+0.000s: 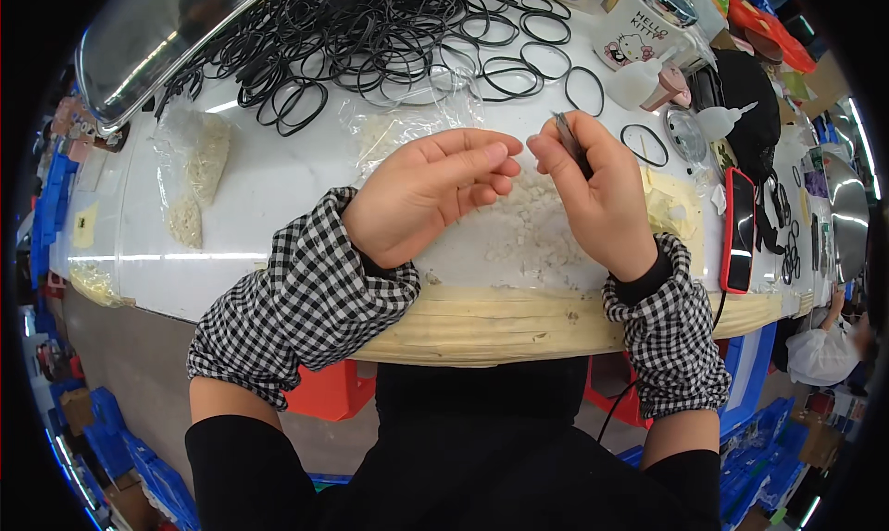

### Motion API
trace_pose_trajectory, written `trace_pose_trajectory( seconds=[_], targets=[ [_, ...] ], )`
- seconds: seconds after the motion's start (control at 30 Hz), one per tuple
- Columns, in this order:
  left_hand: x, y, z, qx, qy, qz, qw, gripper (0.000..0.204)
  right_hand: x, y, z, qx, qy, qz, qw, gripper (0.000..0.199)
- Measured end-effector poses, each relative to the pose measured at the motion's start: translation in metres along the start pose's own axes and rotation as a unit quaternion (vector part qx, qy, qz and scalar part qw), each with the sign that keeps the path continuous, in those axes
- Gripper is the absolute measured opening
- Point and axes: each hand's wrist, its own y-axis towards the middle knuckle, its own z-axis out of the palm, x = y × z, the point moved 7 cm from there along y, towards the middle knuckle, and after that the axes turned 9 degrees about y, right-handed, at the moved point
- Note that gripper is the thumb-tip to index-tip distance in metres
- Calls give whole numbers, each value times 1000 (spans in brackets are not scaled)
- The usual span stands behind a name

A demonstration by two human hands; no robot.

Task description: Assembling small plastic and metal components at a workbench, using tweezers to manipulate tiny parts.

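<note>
Above the table's near edge, my two hands face each other, their fingertips a short gap apart. My left hand (435, 193) is closed, its thumb against the index finger; anything pinched there is too small to make out. Gripped in my right hand (597, 184) is a pair of dark metal tweezers (573, 144), partly covered by the fingers. Many small whitish pieces (532, 221) lie scattered on the white table (250, 221) beneath both hands. A clear plastic bag (375, 133) rests just beyond my left hand.
Black rubber-like loops (361, 31) form a large tangled heap at the back. A bag of pale small pieces (206, 156) lies left. To the right are a white squeeze bottle (637, 83), a red-edged phone (738, 230) and a decorated white container (639, 31). Another person (824, 350) sits far right.
</note>
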Motion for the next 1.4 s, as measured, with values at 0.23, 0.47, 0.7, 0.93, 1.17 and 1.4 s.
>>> trace_pose_trajectory(
  seconds=[0.23, 0.47, 0.7, 0.93, 1.17, 1.4],
  targets=[
    [11, 1, 6, 21, 5, 28, 999, 20, 0, 1, 11, -3, 101, 6, 995, 20],
    [4, -1, 4, -21, 23, 59, 998, 18, 1, 0, 16, -11, 150, 22, 988, 20],
    [-2, -1, 1, -33, 17, 54, 998, 20, 3, 0, 8, 5, 129, -4, 992, 12],
    [-7, -4, -1, -65, 76, 72, 992, 17, 10, -4, 4, 12, 67, 3, 998, 11],
    [-7, -4, 1, -56, 80, 65, 993, 18, 10, -4, 1, 4, 66, 9, 998, 10],
    [-3, -4, 1, -49, 54, 45, 996, 18, 10, -5, 2, 2, 75, 11, 997, 10]
  ],
)
